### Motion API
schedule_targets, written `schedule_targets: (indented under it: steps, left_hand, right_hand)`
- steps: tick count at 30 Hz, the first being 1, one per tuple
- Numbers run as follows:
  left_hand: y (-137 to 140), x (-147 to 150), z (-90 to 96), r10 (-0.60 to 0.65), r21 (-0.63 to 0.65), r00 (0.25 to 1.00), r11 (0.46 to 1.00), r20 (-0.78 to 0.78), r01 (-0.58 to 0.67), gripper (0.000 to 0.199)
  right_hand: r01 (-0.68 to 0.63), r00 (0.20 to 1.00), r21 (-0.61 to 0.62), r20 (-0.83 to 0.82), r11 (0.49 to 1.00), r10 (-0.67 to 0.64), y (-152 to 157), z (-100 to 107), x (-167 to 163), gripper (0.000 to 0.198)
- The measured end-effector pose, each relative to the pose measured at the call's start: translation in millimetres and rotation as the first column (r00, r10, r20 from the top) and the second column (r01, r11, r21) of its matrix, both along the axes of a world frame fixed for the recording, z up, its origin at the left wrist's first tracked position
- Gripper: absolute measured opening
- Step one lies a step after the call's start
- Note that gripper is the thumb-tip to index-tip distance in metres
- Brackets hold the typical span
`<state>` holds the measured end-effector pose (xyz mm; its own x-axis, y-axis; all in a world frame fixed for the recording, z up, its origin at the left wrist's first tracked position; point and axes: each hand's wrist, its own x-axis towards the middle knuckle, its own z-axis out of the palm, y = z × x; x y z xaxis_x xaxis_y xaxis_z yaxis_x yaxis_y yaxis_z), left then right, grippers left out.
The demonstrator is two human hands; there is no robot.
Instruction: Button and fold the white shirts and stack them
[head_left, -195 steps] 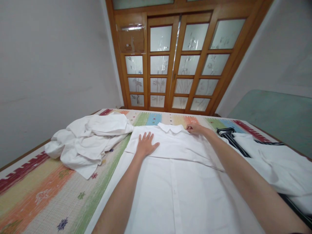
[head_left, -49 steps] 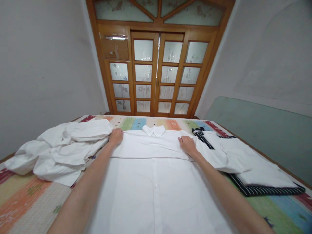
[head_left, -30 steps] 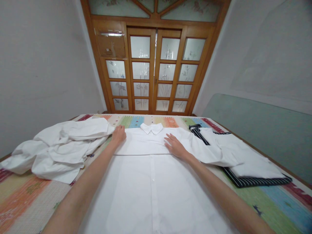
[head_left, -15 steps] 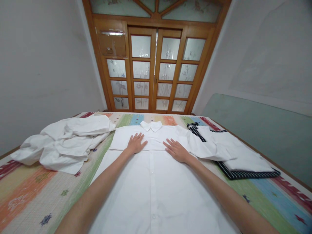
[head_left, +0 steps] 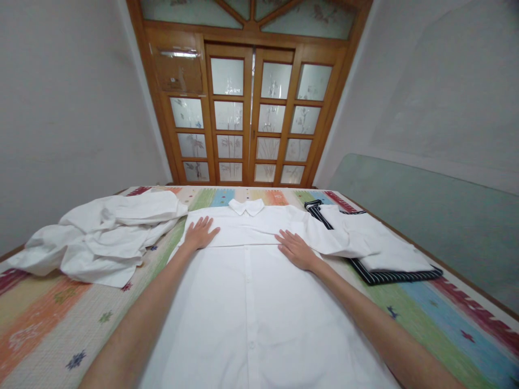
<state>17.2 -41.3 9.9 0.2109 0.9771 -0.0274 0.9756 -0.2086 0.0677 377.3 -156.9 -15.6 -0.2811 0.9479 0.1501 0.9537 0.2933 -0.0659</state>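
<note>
A white collared shirt (head_left: 248, 302) lies spread out with its collar at the far end and its button strip running toward me. My left hand (head_left: 200, 234) rests flat on the upper left of the shirt, fingers spread. On the upper right, my right hand (head_left: 295, 249) also lies flat, its fingers stretched toward the middle. Neither hand grips the cloth. The shirt's right sleeve reaches out over a folded white garment (head_left: 389, 246), which lies on a black-and-white striped cloth (head_left: 377, 276).
A crumpled white garment (head_left: 105, 232) lies to the left on the patterned, many-coloured bed cover (head_left: 52, 324). A pale green headboard-like panel (head_left: 425, 200) stands along the right. Wooden doors with glass panes (head_left: 247, 119) close off the far side.
My left hand has slid left across the shirt, away from its middle toward the left side. The right hand stays on nearly the same part of the cloth. The view has shifted slightly.
</note>
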Motion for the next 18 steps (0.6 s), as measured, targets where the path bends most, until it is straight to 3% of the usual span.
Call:
schedule_targets:
  steps: [11,15,18]
  left_hand:
    - [4,0,-5.3,0.019,0.049,0.999,0.999,0.026,-0.021,0.07]
    - [1,1,-3.7,0.023,0.047,0.999,0.999,0.027,-0.024,0.069]
    - [0,2,-3.4,0.024,0.056,0.999,0.998,0.033,-0.025,0.069]
  right_hand:
    - [0.108,0.994,0.069,-0.011,0.992,-0.107,-12,-1,-4,0.057]
    - [0.095,0.995,0.131,-0.029,0.987,-0.092,-21,21,14,0.044]
    - [0.256,0.967,0.251,-0.056,0.934,-0.25,-28,49,45,0.04]
